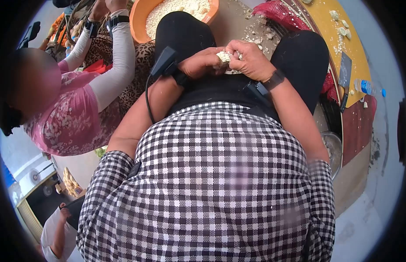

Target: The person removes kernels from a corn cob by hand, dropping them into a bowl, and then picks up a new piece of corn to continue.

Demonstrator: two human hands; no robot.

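My left hand (pixel 199 62) and my right hand (pixel 253 59) meet over my lap, between my knees. Closed fingers of the left hand hold a knobbly cream-white piece (pixel 224 56); whether it is a vegetable floret or a bit of cob cannot be told. The right hand pinches at the same piece from the other side, thumb and fingers bent around it. Small pale bits show between the fingers. Both wrists wear dark straps with devices. Beyond my left knee stands an orange basin (pixel 137 21) filled with small cream-white pieces (pixel 168 16).
On the right, a yellow board (pixel 367 56) carries pale chunks (pixel 342 30), a cleaver (pixel 345 70) and a plastic bottle (pixel 366 87). A red mesh bag (pixel 284 13) lies ahead, near floor scraps. A co-worker (pixel 74 111) sits close on my left; another person (pixel 58 231) is behind.
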